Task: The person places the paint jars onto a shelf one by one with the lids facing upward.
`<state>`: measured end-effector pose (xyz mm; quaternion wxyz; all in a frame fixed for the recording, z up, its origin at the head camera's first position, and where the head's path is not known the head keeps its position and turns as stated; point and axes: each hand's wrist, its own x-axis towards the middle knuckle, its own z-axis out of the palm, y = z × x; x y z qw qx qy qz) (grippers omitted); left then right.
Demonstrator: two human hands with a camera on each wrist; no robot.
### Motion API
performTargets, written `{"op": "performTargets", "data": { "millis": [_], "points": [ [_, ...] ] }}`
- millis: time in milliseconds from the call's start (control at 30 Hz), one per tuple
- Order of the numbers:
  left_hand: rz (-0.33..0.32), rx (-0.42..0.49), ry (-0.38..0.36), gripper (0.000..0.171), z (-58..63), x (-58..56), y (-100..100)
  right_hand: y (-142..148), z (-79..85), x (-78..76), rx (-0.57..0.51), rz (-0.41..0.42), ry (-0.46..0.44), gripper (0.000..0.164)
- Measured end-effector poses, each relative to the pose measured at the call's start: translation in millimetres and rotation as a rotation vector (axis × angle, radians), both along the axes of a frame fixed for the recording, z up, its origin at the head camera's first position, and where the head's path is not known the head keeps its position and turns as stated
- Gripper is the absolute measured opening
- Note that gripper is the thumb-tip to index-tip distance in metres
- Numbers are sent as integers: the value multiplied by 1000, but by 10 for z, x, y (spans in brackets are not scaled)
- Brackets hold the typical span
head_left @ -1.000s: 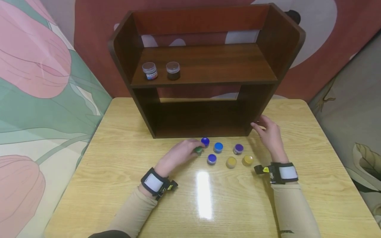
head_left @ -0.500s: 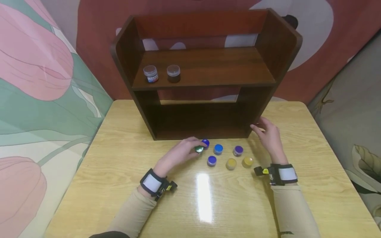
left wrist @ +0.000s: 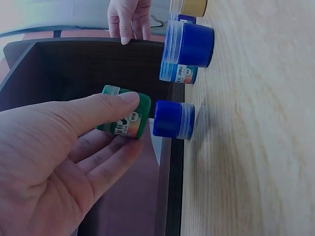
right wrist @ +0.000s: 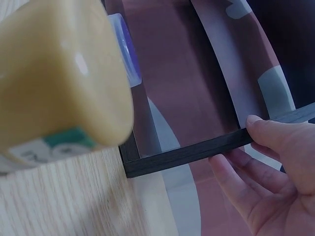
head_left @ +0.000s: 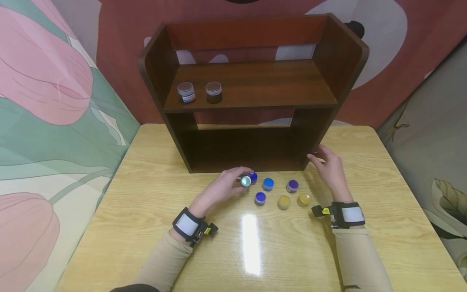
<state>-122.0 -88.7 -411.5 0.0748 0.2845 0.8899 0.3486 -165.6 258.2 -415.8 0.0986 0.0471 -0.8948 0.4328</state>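
My left hand (head_left: 222, 187) pinches a small green paint jar (left wrist: 125, 115) between thumb and fingers, just above the table; its clear lid faces up in the head view. Close beside it a dark blue jar (left wrist: 168, 119) stands lid down on the table. My right hand (head_left: 330, 168) grips the edge of the right side panel (right wrist: 197, 150) of a dark brown wooden shelf (head_left: 251, 87), thumb on one face and fingers on the other. Near the hands stand a light blue jar (head_left: 268, 184), a second dark blue jar (head_left: 260, 198) and a purple jar (head_left: 292, 186).
Two yellow jars, one on the left (head_left: 283, 202) and one on the right (head_left: 303, 199), stand nearer the front. On the upper shelf board, a labelled jar (head_left: 187, 93) and a dark jar (head_left: 213, 92) stand lids up at the left. Patterned fabric surrounds the wooden table (head_left: 146, 162).
The green jar has turned in my left fingers, so its clear lid now shows from above instead of green. My right hand stays on the shelf panel. The head view has tilted slightly.
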Motion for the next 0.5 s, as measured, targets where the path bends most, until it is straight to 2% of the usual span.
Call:
{"op": "performTargets", "data": {
  "millis": [167,500],
  "points": [
    [36,57,-47,44,23,-13,7,-1,13,-12,-5,4,-5,43],
    [87,49,46,44,39,2,10,4,-10,-2,2,4,1,41]
  ]
}}
